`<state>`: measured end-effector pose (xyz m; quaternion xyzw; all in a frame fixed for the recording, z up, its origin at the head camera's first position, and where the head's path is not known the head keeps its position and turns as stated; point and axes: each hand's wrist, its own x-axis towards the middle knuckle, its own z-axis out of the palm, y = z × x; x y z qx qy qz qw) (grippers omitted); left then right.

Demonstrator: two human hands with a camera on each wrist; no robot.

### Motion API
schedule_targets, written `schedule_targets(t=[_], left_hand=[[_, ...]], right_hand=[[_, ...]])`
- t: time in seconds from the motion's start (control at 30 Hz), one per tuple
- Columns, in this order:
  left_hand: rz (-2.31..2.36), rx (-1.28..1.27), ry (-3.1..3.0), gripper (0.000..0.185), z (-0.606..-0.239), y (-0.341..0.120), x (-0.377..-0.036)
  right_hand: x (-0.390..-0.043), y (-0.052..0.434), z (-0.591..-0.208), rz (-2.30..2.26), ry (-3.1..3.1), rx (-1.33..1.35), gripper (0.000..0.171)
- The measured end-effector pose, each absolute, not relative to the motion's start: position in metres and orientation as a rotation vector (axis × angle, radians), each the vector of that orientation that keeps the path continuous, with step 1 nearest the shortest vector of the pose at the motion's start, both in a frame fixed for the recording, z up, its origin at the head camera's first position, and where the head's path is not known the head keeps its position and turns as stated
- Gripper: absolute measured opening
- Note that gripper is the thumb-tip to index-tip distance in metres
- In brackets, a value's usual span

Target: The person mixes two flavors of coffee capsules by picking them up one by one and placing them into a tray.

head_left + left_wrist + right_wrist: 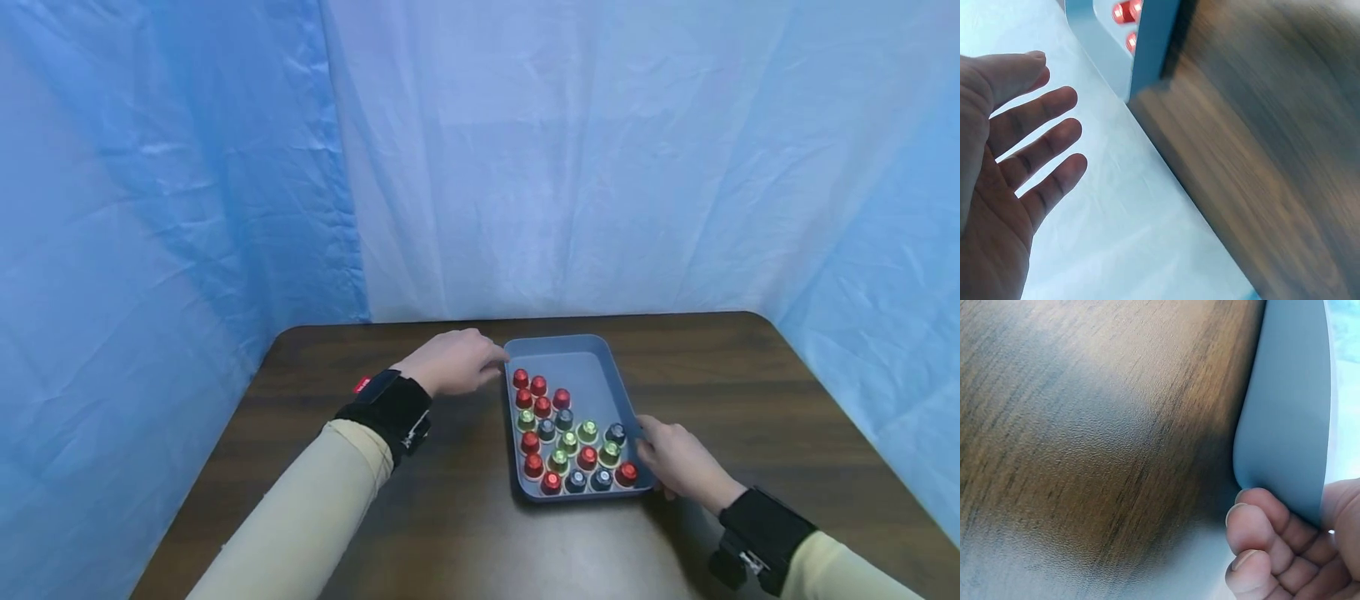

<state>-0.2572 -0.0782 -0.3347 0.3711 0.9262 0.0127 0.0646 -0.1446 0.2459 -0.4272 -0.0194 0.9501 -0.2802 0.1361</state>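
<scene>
A blue-grey rectangular tray [573, 360] lies on the table, holding several coffee capsules in red [587, 457], green [587, 430] and dark blue [576, 481]. They stand in rows over its near and left parts, leaving the far right of its floor bare. At the tray's near right corner, my right hand [684, 460] grips the wall; the right wrist view has its fingers curled against the outside of the tray wall [1285, 412] and the thumb at the rim. My left hand [457, 360] hovers by the far left corner, fingers loosely spread and apart from the tray in the left wrist view.
The tray rests on a dark wood-grain table [420, 508] with rounded far corners. Pale blue and white sheets [562, 167] hang behind the table and along both sides. Each wrist wears a black strap [390, 408].
</scene>
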Motion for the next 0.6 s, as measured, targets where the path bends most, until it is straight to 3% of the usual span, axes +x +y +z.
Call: schedule_targets(t=[0.43,0.6], left_hand=[[0.152,0.904,2.848,0.036,-0.354,-0.157,-0.254],[0.207,0.806,2.887,0.039,-0.366,-0.181,-0.249]], right_hand=[[-0.148,0.253,-0.433,-0.814,2.722,-0.019,0.056],[-0.147,0.262,-0.434,-0.817,2.716,0.005,0.065]])
